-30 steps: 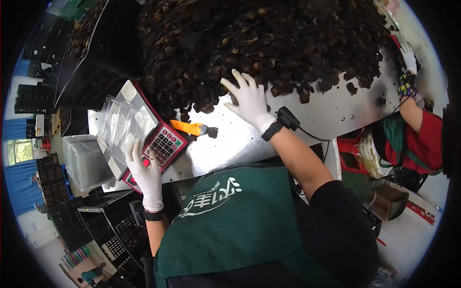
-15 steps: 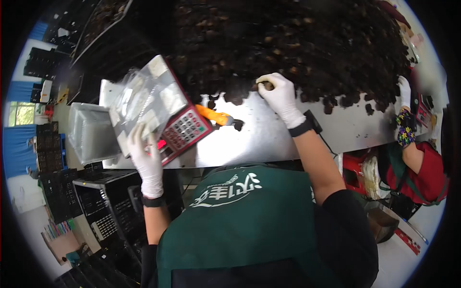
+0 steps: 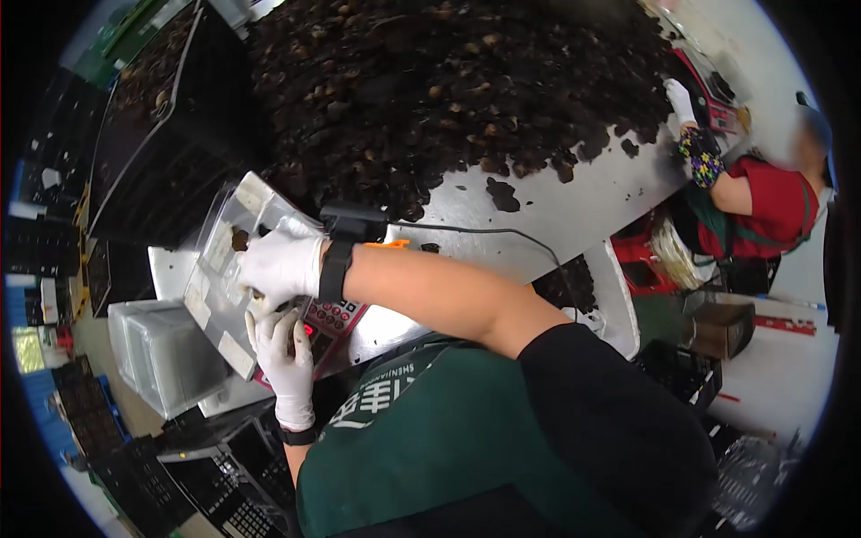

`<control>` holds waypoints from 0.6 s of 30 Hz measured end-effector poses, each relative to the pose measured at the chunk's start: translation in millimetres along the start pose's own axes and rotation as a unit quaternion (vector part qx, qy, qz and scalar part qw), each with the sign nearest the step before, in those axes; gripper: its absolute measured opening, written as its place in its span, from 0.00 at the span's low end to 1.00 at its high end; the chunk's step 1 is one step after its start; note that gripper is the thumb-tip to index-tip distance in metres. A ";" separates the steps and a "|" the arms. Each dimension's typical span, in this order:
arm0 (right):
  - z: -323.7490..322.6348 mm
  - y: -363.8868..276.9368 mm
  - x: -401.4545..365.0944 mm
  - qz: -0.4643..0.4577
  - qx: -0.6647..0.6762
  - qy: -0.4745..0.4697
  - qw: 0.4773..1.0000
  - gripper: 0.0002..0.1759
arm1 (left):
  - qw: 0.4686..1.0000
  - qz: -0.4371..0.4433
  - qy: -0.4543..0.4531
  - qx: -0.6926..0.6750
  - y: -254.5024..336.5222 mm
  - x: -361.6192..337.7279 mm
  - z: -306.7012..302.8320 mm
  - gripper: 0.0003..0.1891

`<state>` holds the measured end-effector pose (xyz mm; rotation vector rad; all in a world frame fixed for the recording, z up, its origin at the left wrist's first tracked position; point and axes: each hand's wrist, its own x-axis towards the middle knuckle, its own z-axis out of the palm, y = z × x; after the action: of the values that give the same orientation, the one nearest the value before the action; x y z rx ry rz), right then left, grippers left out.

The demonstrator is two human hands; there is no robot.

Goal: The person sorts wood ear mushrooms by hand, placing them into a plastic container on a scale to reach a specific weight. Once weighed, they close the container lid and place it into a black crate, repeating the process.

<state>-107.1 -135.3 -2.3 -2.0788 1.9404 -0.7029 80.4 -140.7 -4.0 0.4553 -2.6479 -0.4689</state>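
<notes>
A red-framed scale [image 3: 334, 316] with keys and a lit red display stands at the table's left, a clear plastic container [image 3: 265, 211] on its plate. Over that container is my right hand [image 3: 280, 269], white-gloved, its fingers bent down around something I cannot make out. A dark brown piece [image 3: 239, 239] lies beside its fingers. Just below, my left hand [image 3: 285, 354], also gloved, has its fingers bent at the container's near edge. What the left fingertips hold, if anything, is too small to tell. An orange-handled tool [image 3: 391, 244] is mostly hidden behind my right forearm.
Dark dried pieces [image 3: 430, 99] form a large heap on the metal table [image 3: 538, 220]. Stacked clear containers [image 3: 166, 354] stand at the left, below a black crate [image 3: 166, 170]. A co-worker in red [image 3: 762, 202] reaches to the heap's right edge.
My right hand has moved left from the heap's edge to the container on the scale, and its forearm now crosses the table. The view has shifted and turned.
</notes>
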 end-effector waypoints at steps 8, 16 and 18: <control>-24.3 -24.1 -24.0 0.054 -0.033 0.035 0.997 0.23 | 0.999 0.025 0.016 0.012 -6.4 5.6 1.1 0.04; -106.5 79.2 -176.7 0.191 -0.069 0.322 0.925 0.23 | 0.995 -0.020 0.095 0.024 10.3 5.4 8.5 0.09; -118.0 126.7 -234.6 0.341 -0.151 0.362 0.854 0.32 | 0.990 -0.064 0.122 0.019 21.6 3.3 9.7 0.09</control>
<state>-279.0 100.1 -5.4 -1.0897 3.1097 -1.1472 68.1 -120.3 -2.9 0.6530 -2.4061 -0.3741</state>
